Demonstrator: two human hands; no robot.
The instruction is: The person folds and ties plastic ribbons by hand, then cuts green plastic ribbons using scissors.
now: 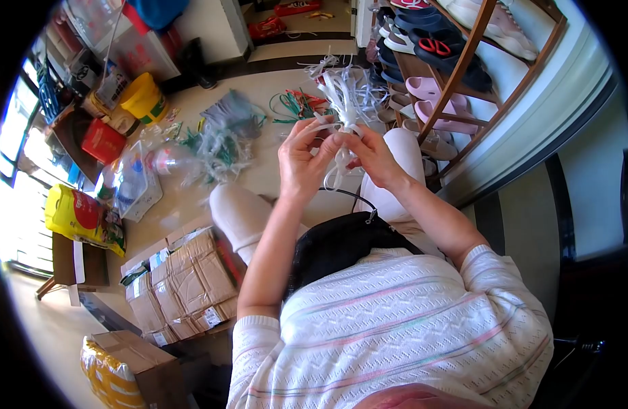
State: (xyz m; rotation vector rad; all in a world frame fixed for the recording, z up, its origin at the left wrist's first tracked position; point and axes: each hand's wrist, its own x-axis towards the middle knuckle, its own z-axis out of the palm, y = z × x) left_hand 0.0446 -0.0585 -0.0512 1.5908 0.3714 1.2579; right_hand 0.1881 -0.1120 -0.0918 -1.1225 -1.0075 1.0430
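Note:
Both my hands meet above my knees around a bundle of white plastic strips (pixel 344 99). My left hand (pixel 306 153) has its thumb and fingers closed on the bundle from the left. From the right, my right hand (pixel 377 155) pinches the same bundle, its thumb close to the left one. Loose ends fan out above the fingers, and a few strips dangle below them. The exact spot between the fingertips is partly hidden. Beyond the bundle, more pale strips (pixel 368 92) lie on the floor beside green and orange strips (pixel 300 105).
A wooden shoe rack (pixel 457 75) with several shoes stands close on the right. Clear and grey plastic strips (pixel 225 129) lie on the floor to the left. Flattened cardboard (pixel 184 286), a yellow bag (pixel 79 215), a clear bin (pixel 138 194) and a yellow bucket (pixel 144 99) are farther left.

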